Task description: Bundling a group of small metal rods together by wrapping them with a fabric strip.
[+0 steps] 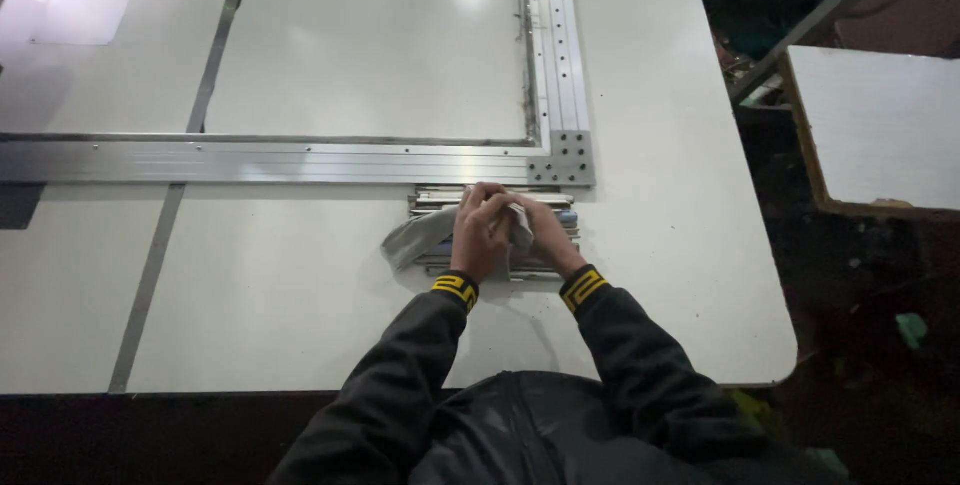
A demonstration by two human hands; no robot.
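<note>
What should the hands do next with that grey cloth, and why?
Probably pull the grey cloth in from the left and bunch it up. Both hands, left hand and right hand, already pinch it together over the stack of metal strips, but a loose end trails onto the white table. Gathering it looks like the tidiest small step.

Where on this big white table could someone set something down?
Bare table lies right of the metal frame, and also left of the grey cloth. It is crowded below the frame's corner, where the left hand and right hand work over stacked metal pieces.
</note>
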